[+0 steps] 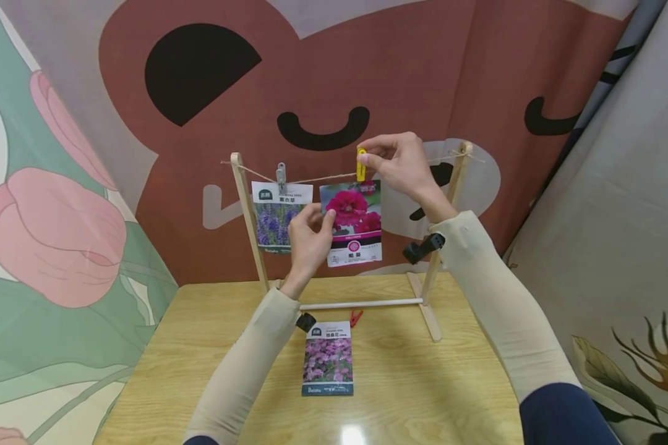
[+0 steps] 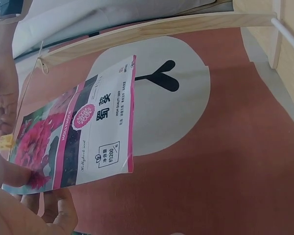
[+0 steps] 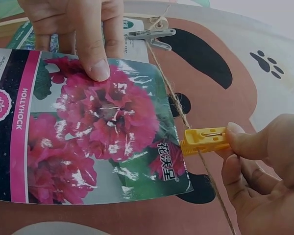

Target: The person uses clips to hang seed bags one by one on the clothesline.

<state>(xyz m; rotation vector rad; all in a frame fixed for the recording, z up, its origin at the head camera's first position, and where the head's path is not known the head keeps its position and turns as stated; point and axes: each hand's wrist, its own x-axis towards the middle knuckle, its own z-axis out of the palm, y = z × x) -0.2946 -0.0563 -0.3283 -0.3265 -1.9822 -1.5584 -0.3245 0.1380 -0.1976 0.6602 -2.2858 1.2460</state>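
Note:
My left hand [image 1: 310,238] pinches the left edge of a hollyhock seed packet [image 1: 362,247], thumb in front and fingers behind. Its upper edge meets the twine [image 3: 209,181]. With thumb and fingers my right hand [image 1: 403,167] pinches a yellow clothespin [image 3: 206,140], whose jaws sit at the twine and the packet's top edge. Whether they bite the packet cannot be told. Left of it, a grey clothespin [image 1: 281,177] holds a purple-flower seed packet [image 1: 273,213] on the twine, partly behind my left hand.
A wooden frame [image 1: 248,216] carries the twine between its two posts. On the wooden table [image 1: 200,346] lie a pink-flower seed packet [image 1: 328,361] and a red clothespin [image 1: 356,318]. A white rod [image 1: 367,304] joins the frame's feet. Printed cloth [image 1: 423,62] hangs behind.

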